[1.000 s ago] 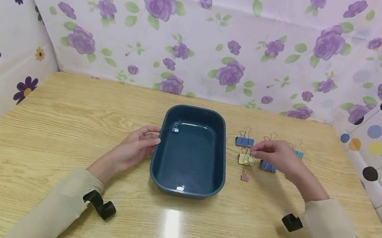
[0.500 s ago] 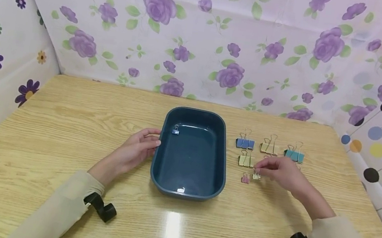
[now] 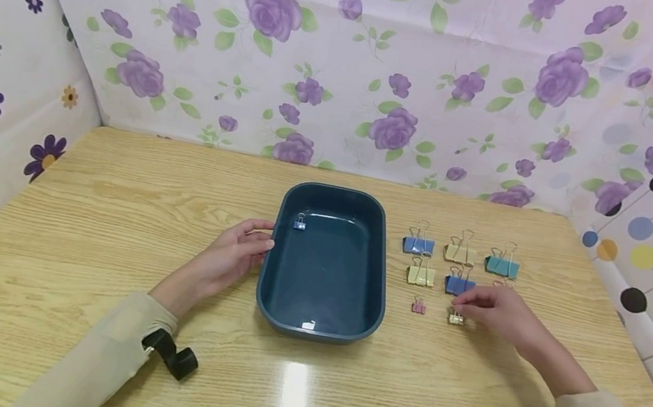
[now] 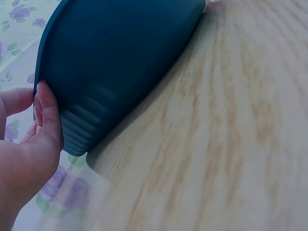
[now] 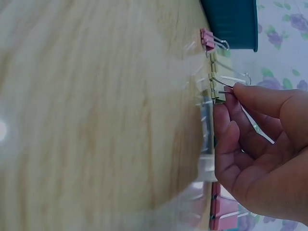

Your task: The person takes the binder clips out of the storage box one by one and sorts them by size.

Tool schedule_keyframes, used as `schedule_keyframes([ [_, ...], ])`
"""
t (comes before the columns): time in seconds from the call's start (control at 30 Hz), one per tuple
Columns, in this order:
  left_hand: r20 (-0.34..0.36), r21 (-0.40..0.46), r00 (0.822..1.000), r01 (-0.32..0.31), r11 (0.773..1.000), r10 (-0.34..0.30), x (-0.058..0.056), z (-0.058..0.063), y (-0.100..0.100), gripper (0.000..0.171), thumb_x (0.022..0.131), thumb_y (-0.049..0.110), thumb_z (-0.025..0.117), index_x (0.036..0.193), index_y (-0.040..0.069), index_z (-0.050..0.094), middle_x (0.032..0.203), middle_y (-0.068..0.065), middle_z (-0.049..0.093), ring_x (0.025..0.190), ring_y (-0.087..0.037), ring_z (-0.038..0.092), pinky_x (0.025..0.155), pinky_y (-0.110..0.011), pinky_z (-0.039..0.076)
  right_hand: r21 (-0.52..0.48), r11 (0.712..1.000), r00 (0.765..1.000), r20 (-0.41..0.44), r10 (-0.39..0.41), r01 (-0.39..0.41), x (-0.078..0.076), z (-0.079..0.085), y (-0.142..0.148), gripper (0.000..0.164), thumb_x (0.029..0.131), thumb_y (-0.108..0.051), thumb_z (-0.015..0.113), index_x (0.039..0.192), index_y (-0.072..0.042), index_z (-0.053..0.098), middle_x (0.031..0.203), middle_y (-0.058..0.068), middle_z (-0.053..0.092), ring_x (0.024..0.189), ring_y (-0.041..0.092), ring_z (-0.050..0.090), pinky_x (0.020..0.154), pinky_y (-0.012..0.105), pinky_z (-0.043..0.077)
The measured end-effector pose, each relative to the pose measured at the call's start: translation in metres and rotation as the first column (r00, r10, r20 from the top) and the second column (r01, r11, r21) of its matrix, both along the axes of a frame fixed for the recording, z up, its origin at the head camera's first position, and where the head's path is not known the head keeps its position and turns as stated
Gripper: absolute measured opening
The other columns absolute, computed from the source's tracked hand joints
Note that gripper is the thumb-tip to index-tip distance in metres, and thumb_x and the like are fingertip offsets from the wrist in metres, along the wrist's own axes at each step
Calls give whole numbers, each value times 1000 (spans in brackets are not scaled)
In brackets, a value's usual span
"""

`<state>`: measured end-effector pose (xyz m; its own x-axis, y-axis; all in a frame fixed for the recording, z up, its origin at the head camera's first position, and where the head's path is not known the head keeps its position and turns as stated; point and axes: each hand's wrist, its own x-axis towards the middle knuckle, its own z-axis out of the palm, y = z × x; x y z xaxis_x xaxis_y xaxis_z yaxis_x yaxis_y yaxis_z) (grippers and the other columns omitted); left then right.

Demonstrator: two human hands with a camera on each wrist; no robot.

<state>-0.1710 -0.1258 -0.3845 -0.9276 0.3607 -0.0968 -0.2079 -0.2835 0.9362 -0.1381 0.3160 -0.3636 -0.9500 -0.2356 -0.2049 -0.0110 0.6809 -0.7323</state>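
Observation:
My right hand point(image 3: 496, 313) pinches a wire handle of a small pale-yellow binder clip point(image 3: 456, 319), which is at the table surface. In the right wrist view, thumb and finger hold that yellow binder clip point(image 5: 219, 96) by its wire. A small pink binder clip point(image 3: 418, 307) stands to its left. Behind are a blue clip point(image 3: 459, 286) and a larger yellow clip point(image 3: 420, 275). My left hand point(image 3: 233, 253) touches the left side of a dark teal bin point(image 3: 264, 293); in the left wrist view its fingers lie against the bin's outer wall point(image 4: 125, 57). A small blue clip point(image 3: 300, 225) lies inside.
At the back of the clip group stand a blue clip point(image 3: 418, 245), a yellow clip point(image 3: 460, 254) and a teal clip point(image 3: 502, 266). Another clip is partly hidden behind my right hand. The wooden table point(image 3: 130, 202) meets a floral cloth point(image 3: 196, 57) behind.
My right hand has carried the small yellow binder clip right and toward me, from beside the larger yellow clip to a place right of the pink one. My left hand stays at the bin.

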Motion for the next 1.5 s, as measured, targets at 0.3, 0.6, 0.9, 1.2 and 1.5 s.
schedule_keyframes([
  [0.3, -7, 9, 1000, -9, 1000, 9, 0, 0, 0, 34, 95, -8, 47, 128, -5, 39, 97, -6, 61, 85, -13, 59, 76, -22, 49, -21, 999, 999, 21, -30, 30, 3, -1, 9, 27, 93, -24, 67, 108, -2, 70, 105, 9, 67, 79, 20, 58, 63, 31, 52],
  [0.6, -6, 11, 1000, 1, 1000, -1, 0, -1, 0, 32, 95, -7, 47, 127, -3, 40, 97, -6, 61, 83, -12, 59, 76, -22, 49, 1, 999, 999, 18, -45, 45, 4, -3, 11, 24, 93, -22, 66, 108, -3, 70, 106, 9, 65, 79, 18, 55, 61, 29, 49],
  [0.9, -4, 6, 1000, 4, 1000, -4, 0, 0, 0, 36, 96, -7, 47, 130, -5, 37, 98, -6, 62, 84, -13, 60, 76, -23, 49, 9, 999, 999, 4, -33, 33, 3, 14, 11, 40, 98, -27, 59, 124, 3, 61, 111, 15, 66, 86, 22, 59, 69, 35, 52],
  [1.2, -4, 5, 1000, 3, 1000, -3, -1, -1, -1, 36, 96, -7, 47, 130, -6, 37, 97, -5, 62, 85, -12, 60, 77, -23, 49, -32, 997, 994, -82, -72, 69, -3, 67, -16, 46, 98, -37, 56, 130, -3, 57, 121, 17, 61, 93, 13, 60, 73, 32, 52],
  [1.5, 3, 9, 1000, 0, 1000, 0, 0, 0, 0, 35, 96, -7, 47, 129, -4, 39, 98, -6, 63, 84, -12, 60, 76, -23, 50, -104, 994, 983, -176, -54, 36, -8, 106, -64, 39, 98, -39, 54, 127, -13, 62, 123, 3, 61, 102, 17, 55, 69, 28, 49],
])
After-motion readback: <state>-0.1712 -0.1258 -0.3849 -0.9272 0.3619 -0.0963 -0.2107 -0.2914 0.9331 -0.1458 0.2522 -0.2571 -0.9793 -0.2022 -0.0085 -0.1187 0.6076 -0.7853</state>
